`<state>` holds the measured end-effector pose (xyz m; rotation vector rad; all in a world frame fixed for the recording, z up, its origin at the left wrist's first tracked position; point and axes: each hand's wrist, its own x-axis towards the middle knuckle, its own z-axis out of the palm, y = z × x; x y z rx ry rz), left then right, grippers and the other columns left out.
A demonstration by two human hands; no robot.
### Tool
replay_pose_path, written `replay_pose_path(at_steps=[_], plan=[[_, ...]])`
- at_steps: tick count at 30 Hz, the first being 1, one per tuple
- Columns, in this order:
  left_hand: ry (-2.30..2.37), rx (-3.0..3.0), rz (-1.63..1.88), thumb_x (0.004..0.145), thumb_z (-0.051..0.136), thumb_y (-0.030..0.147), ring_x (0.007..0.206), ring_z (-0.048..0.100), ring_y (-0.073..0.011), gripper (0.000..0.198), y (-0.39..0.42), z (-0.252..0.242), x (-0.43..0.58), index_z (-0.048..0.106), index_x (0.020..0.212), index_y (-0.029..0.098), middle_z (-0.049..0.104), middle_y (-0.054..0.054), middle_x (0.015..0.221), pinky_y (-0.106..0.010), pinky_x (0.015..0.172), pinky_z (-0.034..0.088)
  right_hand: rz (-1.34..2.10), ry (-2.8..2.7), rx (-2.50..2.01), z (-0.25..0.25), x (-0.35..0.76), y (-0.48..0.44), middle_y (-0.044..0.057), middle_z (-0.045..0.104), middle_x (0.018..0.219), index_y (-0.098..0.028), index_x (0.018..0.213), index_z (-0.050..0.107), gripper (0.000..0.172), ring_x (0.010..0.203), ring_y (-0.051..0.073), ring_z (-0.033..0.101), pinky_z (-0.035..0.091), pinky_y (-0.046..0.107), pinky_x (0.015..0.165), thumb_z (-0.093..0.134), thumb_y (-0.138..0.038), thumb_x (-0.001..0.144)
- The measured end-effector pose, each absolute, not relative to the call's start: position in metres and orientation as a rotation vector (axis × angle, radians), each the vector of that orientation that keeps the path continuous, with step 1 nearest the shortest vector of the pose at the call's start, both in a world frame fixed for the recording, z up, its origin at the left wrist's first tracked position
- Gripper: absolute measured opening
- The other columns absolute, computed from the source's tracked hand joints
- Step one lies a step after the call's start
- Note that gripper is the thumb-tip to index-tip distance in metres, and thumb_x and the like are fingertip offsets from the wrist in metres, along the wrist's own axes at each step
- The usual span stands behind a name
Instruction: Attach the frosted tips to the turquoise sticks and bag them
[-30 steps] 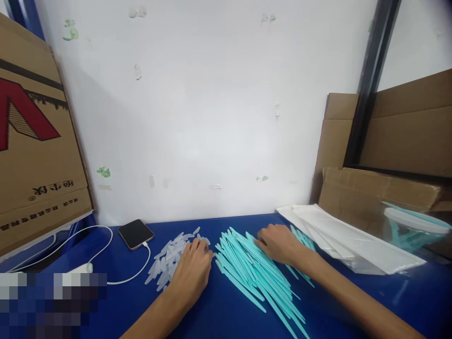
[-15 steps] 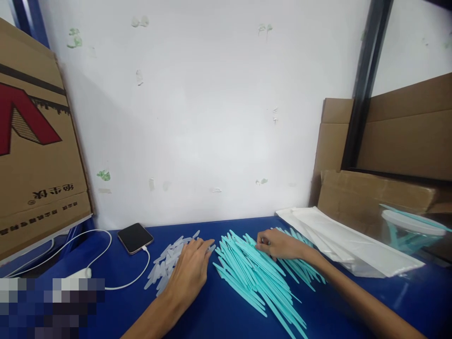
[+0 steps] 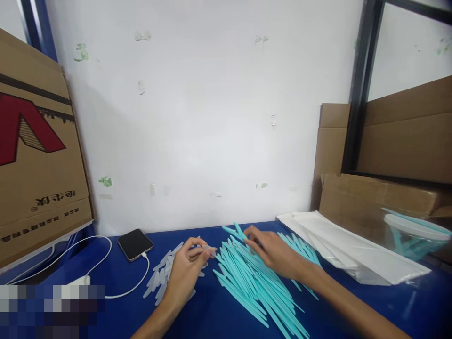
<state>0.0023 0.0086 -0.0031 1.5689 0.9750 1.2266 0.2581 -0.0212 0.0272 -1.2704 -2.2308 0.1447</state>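
Note:
A heap of long teal plastic sticks [image 3: 254, 287] lies on the blue table [image 3: 219, 320]. Left of it is a smaller pile of short clear plastic caps [image 3: 162, 275]. My left hand [image 3: 185, 270] hovers over the caps with thumb and fingers pinched on one clear cap [image 3: 209, 249]. My right hand [image 3: 273, 252] rests on the far side of the teal heap, fingertips gripping a teal stick [image 3: 237, 230] whose end rises off the pile toward the left hand.
A black phone [image 3: 135, 245] with a white charging cable [image 3: 102, 263] lies at the left. Cardboard boxes stand at the left [image 3: 35, 155] and right [image 3: 381, 155]. Flat white plastic bags [image 3: 349, 252] and a clear tub with a white lid [image 3: 416, 230] sit at the right.
My left hand has lifted off the cap pile with a clear cap pinched in it. My right hand has slid left and raised one teal stick from the heap.

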Motion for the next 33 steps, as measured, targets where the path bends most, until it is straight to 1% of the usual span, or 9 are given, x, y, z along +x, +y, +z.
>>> replay_pose_path(at_steps=[3, 6, 13, 18, 21, 24, 27, 31, 33], plan=[[0.926, 1.382, 1.259, 0.076, 0.074, 0.05, 0.098, 0.071, -0.0266, 0.039, 0.013, -0.005, 0.0, 0.053, 0.093, 0.022, 0.078, -0.01, 0.093, -0.031, 0.079, 0.051, 0.058, -2.314, -1.223, 0.021, 0.247, -0.029, 0.0, 0.063, 0.076, -0.023, 0.115, 0.052, 0.032, 0.059, 0.016, 0.055, 0.033, 0.026, 0.056, 0.028, -0.042, 0.106], [0.875, 1.286, 1.282, 0.073, 0.079, 0.048, 0.101, 0.072, -0.0273, 0.042, 0.012, -0.006, 0.001, 0.054, 0.094, 0.021, 0.078, -0.012, 0.098, -0.031, 0.08, 0.052, -0.023, -2.332, -1.225, 0.016, 0.242, -0.031, -0.001, 0.064, 0.076, -0.024, 0.117, 0.053, 0.031, 0.057, 0.015, 0.053, 0.031, 0.026, 0.055, 0.029, -0.039, 0.106], [0.803, 1.268, 1.283, 0.074, 0.08, 0.048, 0.103, 0.071, -0.0282, 0.041, 0.004, 0.001, 0.004, 0.054, 0.092, 0.021, 0.079, -0.012, 0.094, -0.032, 0.082, 0.053, -0.021, -2.311, -1.243, 0.015, 0.242, -0.031, -0.001, 0.063, 0.074, -0.022, 0.116, 0.055, 0.029, 0.056, 0.014, 0.052, 0.03, 0.026, 0.053, 0.031, -0.036, 0.106], [0.796, 1.271, 1.286, 0.073, 0.081, 0.047, 0.1, 0.072, -0.028, 0.041, 0.005, 0.001, 0.004, 0.055, 0.091, 0.021, 0.077, -0.013, 0.103, -0.032, 0.081, 0.054, -0.055, -2.313, -1.218, 0.015, 0.24, -0.032, 0.002, 0.071, 0.09, -0.023, 0.117, 0.057, 0.028, 0.065, 0.016, 0.062, 0.038, 0.027, 0.059, 0.034, -0.035, 0.106], [0.776, 1.263, 1.258, 0.071, 0.083, 0.048, 0.1, 0.073, -0.0292, 0.043, 0.005, 0.0, 0.004, 0.055, 0.088, 0.02, 0.078, -0.014, 0.101, -0.032, 0.079, 0.054, -0.071, -2.293, -1.175, 0.012, 0.24, -0.03, 0.003, 0.072, 0.102, -0.024, 0.121, 0.058, 0.029, 0.076, 0.017, 0.067, 0.044, 0.028, 0.065, 0.036, -0.034, 0.106], [0.787, 1.231, 1.257, 0.069, 0.083, 0.049, 0.101, 0.072, -0.0299, 0.044, 0.004, 0.0, 0.005, 0.055, 0.086, 0.02, 0.078, -0.013, 0.094, -0.031, 0.079, 0.054, -0.102, -2.251, -1.12, 0.008, 0.243, -0.025, 0.005, 0.071, 0.11, -0.024, 0.123, 0.059, 0.029, 0.086, 0.019, 0.069, 0.05, 0.029, 0.073, 0.039, -0.033, 0.105], [0.794, 1.163, 1.302, 0.067, 0.085, 0.049, 0.101, 0.073, -0.0295, 0.045, 0.005, -0.001, 0.005, 0.055, 0.084, 0.02, 0.079, -0.011, 0.09, -0.03, 0.077, 0.055, -0.126, -2.177, -1.076, 0.007, 0.247, -0.021, 0.005, 0.072, 0.104, -0.022, 0.121, 0.061, 0.027, 0.085, 0.018, 0.069, 0.052, 0.029, 0.072, 0.042, -0.031, 0.104], [0.756, 1.091, 1.301, 0.068, 0.086, 0.046, 0.103, 0.072, -0.0292, 0.042, 0.007, -0.004, 0.004, 0.057, 0.082, 0.019, 0.078, -0.012, 0.098, -0.028, 0.077, 0.054, -0.17, -2.118, -0.992, 0.005, 0.251, -0.017, 0.005, 0.072, 0.098, -0.022, 0.119, 0.063, 0.025, 0.084, 0.017, 0.069, 0.053, 0.028, 0.068, 0.046, -0.028, 0.103], [0.732, 1.055, 1.279, 0.069, 0.086, 0.042, 0.106, 0.071, -0.03, 0.038, 0.008, -0.005, 0.005, 0.058, 0.081, 0.018, 0.078, -0.012, 0.099, -0.027, 0.078, 0.054, -0.188, -2.135, -0.95, 0.004, 0.252, -0.017, 0.004, 0.072, 0.096, -0.023, 0.12, 0.064, 0.025, 0.082, 0.016, 0.069, 0.053, 0.026, 0.067, 0.048, -0.027, 0.102]])
